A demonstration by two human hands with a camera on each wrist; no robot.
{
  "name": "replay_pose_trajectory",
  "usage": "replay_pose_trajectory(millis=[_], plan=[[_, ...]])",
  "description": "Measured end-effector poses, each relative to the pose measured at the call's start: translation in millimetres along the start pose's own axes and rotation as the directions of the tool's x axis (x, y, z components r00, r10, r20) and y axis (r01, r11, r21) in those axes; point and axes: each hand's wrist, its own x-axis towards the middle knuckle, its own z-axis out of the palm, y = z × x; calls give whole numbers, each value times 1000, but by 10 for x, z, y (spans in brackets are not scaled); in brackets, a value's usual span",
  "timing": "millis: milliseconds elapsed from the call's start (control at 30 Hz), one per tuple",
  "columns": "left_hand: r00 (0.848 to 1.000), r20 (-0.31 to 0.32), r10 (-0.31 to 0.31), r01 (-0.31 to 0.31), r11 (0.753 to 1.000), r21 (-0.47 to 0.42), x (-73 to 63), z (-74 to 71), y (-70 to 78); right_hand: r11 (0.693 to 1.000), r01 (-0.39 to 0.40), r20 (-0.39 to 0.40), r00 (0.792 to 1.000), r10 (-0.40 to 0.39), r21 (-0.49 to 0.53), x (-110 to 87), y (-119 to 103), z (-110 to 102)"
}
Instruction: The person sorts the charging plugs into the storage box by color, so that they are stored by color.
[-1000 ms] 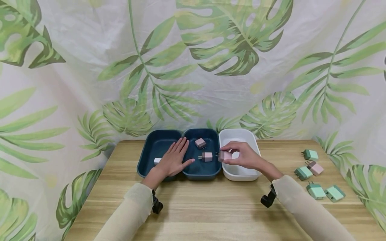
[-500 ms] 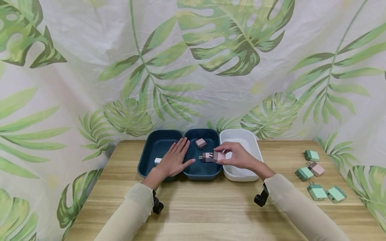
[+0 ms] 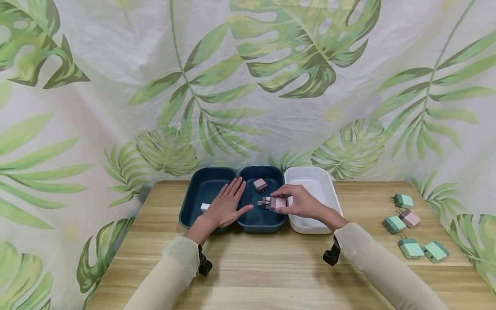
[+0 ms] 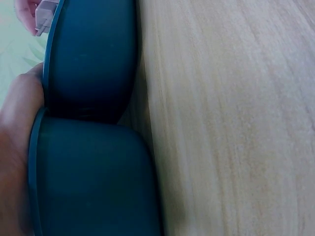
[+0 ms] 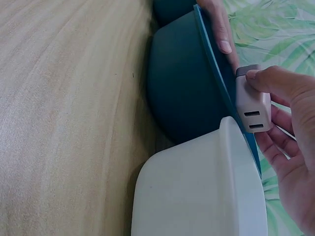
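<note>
My right hand (image 3: pixel 304 201) pinches a pink plug charger (image 3: pixel 277 203) between thumb and fingers, over the right side of the middle dark blue bin (image 3: pixel 259 229). In the right wrist view the charger (image 5: pixel 253 101) shows two USB slots and sits near the bin's rim. Two more pink chargers lie in that bin; one (image 3: pixel 260 185) is at the back, the other (image 3: pixel 265 202) is partly covered by the held one. My left hand (image 3: pixel 222 209) rests with straight fingers across the adjoining rims of the left dark blue bin (image 3: pixel 186 202) and the middle one.
A white charger (image 3: pixel 205 207) lies in the left bin, partly behind my left hand. At right stands a white bin (image 3: pixel 329 189). On the wooden table (image 3: pixel 271 271), far right, lie several green chargers (image 3: pixel 410 248) and a pink charger (image 3: pixel 409 218). A leaf-patterned cloth hangs behind.
My right hand has moved left with the pink charger, from the white bin's left edge to over the middle bin. The left hand has stayed in place.
</note>
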Motion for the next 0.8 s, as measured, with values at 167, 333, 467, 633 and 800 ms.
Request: replay_pose_trajectory(millis=[167,333,467,633,800], plan=[[1000,2,1,-1,1000,3,3,2,-3,1000,-10,24,1000,10,-18,2,19,26],[1000,-18,4,-4,1000,-1,-4,-5,-7,999,-17,39,999,19,-49,7,48,54],[1000,-26,6,-6,1000,-3,-11,-6,-16,999,-11,42,999,13,-53,10,54,66],[1000,-26,5,-5,1000,-3,-20,-3,-22,999,-12,44,999,14,-50,11,45,77],[1000,-25,13,-13,1000,-6,-13,13,-16,1000,-28,30,999,28,-9,-9,47,69]])
